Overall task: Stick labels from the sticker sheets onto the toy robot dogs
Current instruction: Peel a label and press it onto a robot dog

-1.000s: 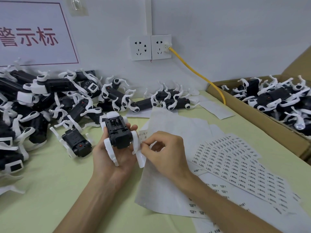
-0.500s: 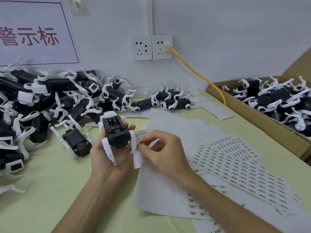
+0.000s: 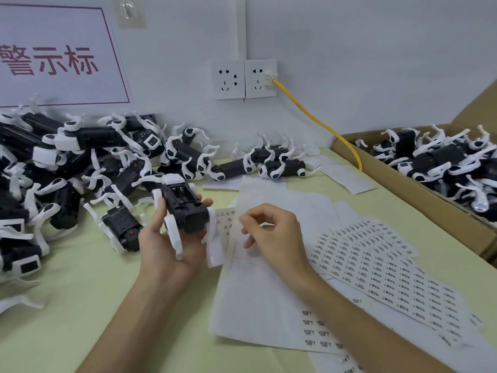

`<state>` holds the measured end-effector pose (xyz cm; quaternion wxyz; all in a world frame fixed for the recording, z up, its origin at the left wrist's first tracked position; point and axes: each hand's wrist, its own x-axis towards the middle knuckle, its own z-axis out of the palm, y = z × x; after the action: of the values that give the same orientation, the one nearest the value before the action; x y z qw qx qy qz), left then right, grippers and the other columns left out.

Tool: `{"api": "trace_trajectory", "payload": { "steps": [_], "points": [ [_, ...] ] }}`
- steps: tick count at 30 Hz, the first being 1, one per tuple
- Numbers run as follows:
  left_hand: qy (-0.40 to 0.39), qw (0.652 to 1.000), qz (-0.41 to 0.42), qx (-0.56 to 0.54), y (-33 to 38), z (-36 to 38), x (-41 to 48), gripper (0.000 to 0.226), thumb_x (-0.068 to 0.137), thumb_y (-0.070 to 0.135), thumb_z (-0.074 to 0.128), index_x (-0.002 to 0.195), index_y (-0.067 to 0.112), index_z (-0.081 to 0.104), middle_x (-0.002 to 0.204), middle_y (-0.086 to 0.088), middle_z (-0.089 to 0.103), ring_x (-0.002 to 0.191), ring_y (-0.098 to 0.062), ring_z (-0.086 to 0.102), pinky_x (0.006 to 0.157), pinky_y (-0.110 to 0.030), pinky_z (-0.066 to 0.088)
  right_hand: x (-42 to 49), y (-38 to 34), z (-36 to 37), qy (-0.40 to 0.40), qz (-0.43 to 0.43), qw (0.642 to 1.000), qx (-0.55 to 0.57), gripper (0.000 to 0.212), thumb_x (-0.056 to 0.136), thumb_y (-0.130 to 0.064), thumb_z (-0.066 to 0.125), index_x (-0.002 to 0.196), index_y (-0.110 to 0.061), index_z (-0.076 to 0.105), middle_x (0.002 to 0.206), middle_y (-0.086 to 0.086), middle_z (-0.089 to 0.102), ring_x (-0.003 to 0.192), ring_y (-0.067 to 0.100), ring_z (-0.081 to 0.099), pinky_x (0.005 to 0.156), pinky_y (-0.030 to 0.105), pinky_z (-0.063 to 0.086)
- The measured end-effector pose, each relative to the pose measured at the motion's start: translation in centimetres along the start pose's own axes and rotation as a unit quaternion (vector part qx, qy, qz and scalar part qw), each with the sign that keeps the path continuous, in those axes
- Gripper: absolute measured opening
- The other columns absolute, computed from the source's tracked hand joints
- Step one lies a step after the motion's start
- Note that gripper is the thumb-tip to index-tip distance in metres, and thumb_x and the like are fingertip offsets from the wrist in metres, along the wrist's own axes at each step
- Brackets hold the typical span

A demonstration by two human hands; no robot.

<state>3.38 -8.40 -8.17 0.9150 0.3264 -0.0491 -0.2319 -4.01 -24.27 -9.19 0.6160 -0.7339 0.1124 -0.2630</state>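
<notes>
My left hand [image 3: 164, 251] grips a black toy robot dog [image 3: 185, 208] with white legs, belly side up, its battery bay showing. Just right of it, my right hand [image 3: 271, 235] has its fingers curled, thumb and forefinger pinched at the edge of a small strip of labels [image 3: 227, 219] that is tucked behind the dog's leg. Whether a label sits on the fingertip is too small to tell. A sticker sheet [image 3: 376, 254] with several rows of barcode labels lies on the table to the right, and another sheet [image 3: 317, 337] lies under my right forearm.
A heap of black-and-white robot dogs [image 3: 67, 168] fills the left and back of the green table [image 3: 67, 305]. A cardboard box [image 3: 419, 189] with more dogs stands at the right. Blank backing sheets [image 3: 266, 292] lie in the middle. A yellow cable [image 3: 320, 122] runs from the wall socket.
My left hand has tilted the dog slightly and drawn it left. My right hand's fingers have shifted right along the label strip, which now shows more between the hands.
</notes>
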Motion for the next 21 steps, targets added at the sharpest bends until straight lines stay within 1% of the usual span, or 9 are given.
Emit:
{"api": "trace_trajectory", "payload": {
  "steps": [3,5,7,9,11,14,17,19,21],
  "points": [
    [0.083,0.988,0.065,0.114,1.5,-0.1,0.1,0.046,0.085,0.06,0.061,0.078,0.021,0.083,0.096,-0.006,0.074,0.076,-0.025,0.066,0.06,-0.031,0.045,0.3,-0.3,-0.3,0.01,0.001,1.0,0.012,0.011,0.089,-0.026,0.078,0.082,-0.02,0.072,0.071,-0.002,0.072,0.053,0.017,0.067,0.055,0.033,0.048],
    [0.125,0.974,0.13,0.135,2.4,-0.5,0.3,0.041,0.091,0.057,0.06,0.077,0.027,0.083,0.094,0.0,0.073,0.093,-0.026,0.068,0.071,-0.03,0.045,0.4,-0.5,-0.3,0.007,-0.005,1.0,0.014,0.013,0.086,-0.034,0.08,0.081,-0.023,0.073,0.073,-0.004,0.072,0.051,0.015,0.065,0.056,0.031,0.048],
    [0.07,0.98,0.153,0.109,3.4,-0.8,0.3,0.038,0.09,0.056,0.063,0.088,0.024,0.082,0.099,-0.001,0.072,0.108,-0.028,0.067,0.082,-0.031,0.044,0.4,-0.7,-0.4,-0.002,-0.014,1.0,0.019,0.014,0.085,-0.037,0.081,0.079,-0.028,0.073,0.075,-0.006,0.073,0.051,0.015,0.063,0.057,0.026,0.049],
    [-0.042,0.993,0.081,0.072,3.9,-0.7,0.3,0.042,0.096,0.057,0.059,0.107,0.019,0.075,0.111,-0.003,0.068,0.103,-0.026,0.065,0.089,-0.036,0.044,0.4,-0.8,-0.5,-0.02,-0.023,0.999,0.028,0.012,0.085,-0.038,0.081,0.081,-0.03,0.073,0.075,-0.01,0.072,0.051,0.014,0.061,0.057,0.021,0.047],
    [-0.1,0.994,-0.018,0.048,3.6,-0.6,0.3,0.043,0.106,0.051,0.043,0.115,0.021,0.072,0.11,-0.001,0.068,0.096,-0.025,0.067,0.097,-0.048,0.048,0.4,-0.8,-0.7,-0.037,-0.033,0.998,0.034,0.012,0.084,-0.038,0.082,0.083,-0.032,0.073,0.077,-0.009,0.071,0.051,0.014,0.058,0.057,0.018,0.046],
    [-0.107,0.99,-0.089,0.026,2.5,-0.5,0.2,0.053,0.108,0.039,0.03,0.108,0.015,0.077,0.105,-0.004,0.072,0.092,-0.029,0.071,0.098,-0.056,0.05,0.4,-0.8,-0.6,-0.057,-0.045,0.997,0.031,0.018,0.079,-0.042,0.085,0.086,-0.033,0.072,0.078,-0.009,0.07,0.053,0.016,0.056,0.057,0.022,0.047],
    [-0.119,0.987,-0.104,-0.007,2.4,-0.3,-0.1,0.053,0.11,0.041,0.034,0.112,0.011,0.077,0.11,-0.004,0.073,0.088,-0.025,0.071,0.087,-0.048,0.055,0.3,-0.6,-0.4,-0.07,-0.057,0.996,0.018,0.036,0.069,-0.06,0.085,0.089,-0.033,0.072,0.078,-0.008,0.069,0.055,0.022,0.052,0.059,0.033,0.046],
    [-0.111,0.989,-0.095,-0.003,2.8,-0.6,0.1,0.053,0.11,0.039,0.032,0.114,0.012,0.078,0.112,-0.002,0.073,0.086,-0.024,0.07,0.083,-0.045,0.056,0.2,-0.5,-0.4,-0.076,-0.061,0.995,0.01,0.039,0.066,-0.063,0.082,0.089,-0.033,0.072,0.079,-0.008,0.069,0.055,0.019,0.051,0.059,0.032,0.045],
    [-0.114,0.989,-0.097,0.014,2.9,-0.7,0.2,0.053,0.11,0.042,0.032,0.114,0.014,0.077,0.109,-0.003,0.073,0.086,-0.024,0.068,0.086,-0.049,0.055,0.2,-0.4,-0.4,-0.081,-0.062,0.995,0.003,0.039,0.065,-0.063,0.08,0.09,-0.033,0.072,0.079,-0.008,0.069,0.055,0.017,0.05,0.058,0.028,0.044]
  ]
}}
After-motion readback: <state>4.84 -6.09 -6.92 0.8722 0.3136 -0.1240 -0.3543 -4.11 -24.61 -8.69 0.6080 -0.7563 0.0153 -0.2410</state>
